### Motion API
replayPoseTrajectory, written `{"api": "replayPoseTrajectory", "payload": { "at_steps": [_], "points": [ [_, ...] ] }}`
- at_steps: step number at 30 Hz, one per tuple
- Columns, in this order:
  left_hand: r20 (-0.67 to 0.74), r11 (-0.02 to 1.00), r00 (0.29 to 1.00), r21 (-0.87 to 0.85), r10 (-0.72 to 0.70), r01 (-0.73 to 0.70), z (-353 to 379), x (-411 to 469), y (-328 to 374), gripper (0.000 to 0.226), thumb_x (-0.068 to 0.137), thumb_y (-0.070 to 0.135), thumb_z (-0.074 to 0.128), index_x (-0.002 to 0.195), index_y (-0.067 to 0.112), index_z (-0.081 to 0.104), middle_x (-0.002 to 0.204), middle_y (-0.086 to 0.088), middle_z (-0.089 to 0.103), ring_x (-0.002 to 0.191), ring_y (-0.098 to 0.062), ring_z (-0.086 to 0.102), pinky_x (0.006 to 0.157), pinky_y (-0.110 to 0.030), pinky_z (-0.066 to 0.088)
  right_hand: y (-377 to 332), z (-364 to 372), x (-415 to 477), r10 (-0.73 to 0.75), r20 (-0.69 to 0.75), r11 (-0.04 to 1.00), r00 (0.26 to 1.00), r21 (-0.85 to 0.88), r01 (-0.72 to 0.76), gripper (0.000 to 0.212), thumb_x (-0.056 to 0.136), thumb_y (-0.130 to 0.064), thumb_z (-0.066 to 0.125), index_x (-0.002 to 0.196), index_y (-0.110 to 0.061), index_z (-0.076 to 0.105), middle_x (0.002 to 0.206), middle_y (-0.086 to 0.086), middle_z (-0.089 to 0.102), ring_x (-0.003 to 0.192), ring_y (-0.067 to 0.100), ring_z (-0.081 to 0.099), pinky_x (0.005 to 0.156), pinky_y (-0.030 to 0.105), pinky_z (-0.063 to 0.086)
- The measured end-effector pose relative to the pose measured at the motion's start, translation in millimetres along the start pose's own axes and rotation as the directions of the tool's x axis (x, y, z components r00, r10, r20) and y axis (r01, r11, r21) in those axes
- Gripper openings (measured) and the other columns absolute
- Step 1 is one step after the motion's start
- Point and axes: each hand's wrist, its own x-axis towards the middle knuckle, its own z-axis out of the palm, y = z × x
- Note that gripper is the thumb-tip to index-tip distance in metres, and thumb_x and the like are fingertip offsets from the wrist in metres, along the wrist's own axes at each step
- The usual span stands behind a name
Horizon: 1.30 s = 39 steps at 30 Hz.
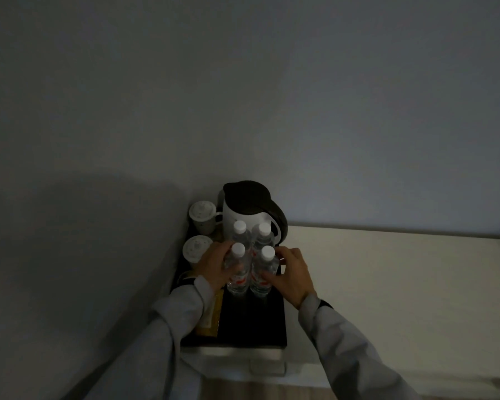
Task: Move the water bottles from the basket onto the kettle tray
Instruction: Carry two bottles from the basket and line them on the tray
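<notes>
Several clear water bottles with white caps stand upright in a tight block on the black kettle tray (251,321), just in front of the white kettle (243,217) with its dark lid. My left hand (214,268) wraps the front left bottle (237,272) from the left. The fingers of my right hand (290,275) curl around the front right bottle (262,272) from the right. Two more bottles (250,235) stand behind, untouched. No basket is in view.
Two lidded white cups (202,216) stand at the tray's left side, against the wall. A flat yellowish packet (211,316) lies along the tray's left edge. The tray rests on a white counter (387,269) that stretches to the right. The scene is dim.
</notes>
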Motion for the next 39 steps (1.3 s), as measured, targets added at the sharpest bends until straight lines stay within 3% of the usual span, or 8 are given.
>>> {"api": "replayPoseTrajectory", "payload": {
  "at_steps": [7, 11, 16, 18, 21, 24, 32, 39],
  "points": [
    [-0.05, 1.0, 0.999, 0.009, -0.016, 0.016, 2, 2, -2, 0.039, 0.077, 0.025, 0.076, 0.11, 0.018, 0.056, 0.1, -0.007, 0.055, 0.094, -0.029, 0.058, 0.08, -0.038, 0.048, -1, 3, 3, -0.011, -0.011, 1.0, 1.0, 0.0, 0.011, 0.05, 0.074, -0.037, 0.083, 0.116, -0.023, 0.06, 0.105, 0.007, 0.05, 0.097, 0.025, 0.058, 0.086, 0.03, 0.05],
    [-0.054, 0.998, 0.997, 0.001, -0.058, 0.059, 5, 0, -2, 0.048, 0.079, 0.029, 0.075, 0.12, 0.018, 0.054, 0.112, -0.014, 0.057, 0.103, -0.031, 0.056, 0.089, -0.043, 0.049, -1, 0, 4, -0.012, 0.006, 1.0, 1.0, -0.011, 0.012, 0.05, 0.074, -0.037, 0.084, 0.116, -0.021, 0.062, 0.105, 0.008, 0.048, 0.097, 0.025, 0.057, 0.087, 0.032, 0.05],
    [-0.049, 0.998, 0.997, -0.012, -0.065, 0.065, 6, 0, -5, 0.056, 0.081, 0.028, 0.074, 0.13, 0.016, 0.05, 0.121, -0.017, 0.055, 0.11, -0.034, 0.054, 0.092, -0.041, 0.046, -3, -1, 10, -0.075, 0.056, 0.997, 0.996, -0.022, 0.076, 0.046, 0.077, -0.03, 0.083, 0.118, -0.018, 0.066, 0.099, 0.01, 0.054, 0.1, 0.026, 0.052, 0.076, 0.003, 0.037],
    [-0.044, 0.998, 0.997, -0.017, -0.069, 0.068, 7, -1, -5, 0.059, 0.083, 0.028, 0.073, 0.134, 0.015, 0.048, 0.125, -0.018, 0.053, 0.115, -0.035, 0.052, 0.096, -0.047, 0.046, -3, -2, 12, -0.073, 0.065, 0.997, 0.995, -0.027, 0.074, 0.047, 0.077, -0.03, 0.082, 0.12, -0.017, 0.066, 0.102, 0.011, 0.057, 0.104, 0.025, 0.052, 0.081, 0.007, 0.042],
    [-0.053, 0.996, 0.995, -0.012, -0.084, 0.084, 10, -1, -5, 0.062, 0.083, 0.03, 0.072, 0.137, 0.013, 0.045, 0.127, -0.02, 0.054, 0.118, -0.036, 0.05, 0.098, -0.048, 0.044, -2, -1, 9, -0.022, 0.054, 1.0, 0.998, -0.018, 0.023, 0.054, 0.074, -0.033, 0.083, 0.121, -0.019, 0.062, 0.108, 0.011, 0.053, 0.1, 0.023, 0.056, 0.092, 0.031, 0.053],
    [-0.058, 0.995, 0.994, -0.014, -0.097, 0.097, 12, -1, -4, 0.06, 0.083, 0.029, 0.072, 0.135, 0.013, 0.046, 0.125, -0.02, 0.054, 0.117, -0.036, 0.051, 0.097, -0.047, 0.045, -1, 4, 6, 0.018, 0.026, 1.0, 0.999, 0.007, -0.018, 0.056, 0.073, -0.037, 0.084, 0.121, -0.025, 0.058, 0.107, 0.007, 0.048, 0.092, 0.019, 0.055, 0.089, 0.031, 0.052],
    [-0.085, 0.997, 0.993, -0.014, -0.083, 0.082, 14, -2, -5, 0.055, 0.083, 0.031, 0.072, 0.131, 0.017, 0.05, 0.119, -0.018, 0.056, 0.111, -0.034, 0.053, 0.091, -0.036, 0.045, 6, 3, 15, -0.019, 0.075, 0.999, 0.997, 0.033, 0.016, 0.056, 0.076, -0.033, 0.083, 0.124, -0.024, 0.058, 0.105, 0.005, 0.048, 0.088, 0.01, 0.051, 0.074, -0.004, 0.041],
    [-0.099, 0.994, 0.989, -0.003, -0.107, 0.107, 15, -3, -6, 0.055, 0.082, 0.034, 0.072, 0.13, 0.019, 0.05, 0.118, -0.017, 0.054, 0.11, -0.034, 0.053, 0.09, -0.032, 0.042, 8, 10, 14, 0.018, 0.041, 0.999, 0.999, 0.033, -0.019, 0.058, 0.072, -0.035, 0.085, 0.122, -0.025, 0.057, 0.109, 0.008, 0.052, 0.094, 0.024, 0.061, 0.088, 0.032, 0.055]
  ]
}}
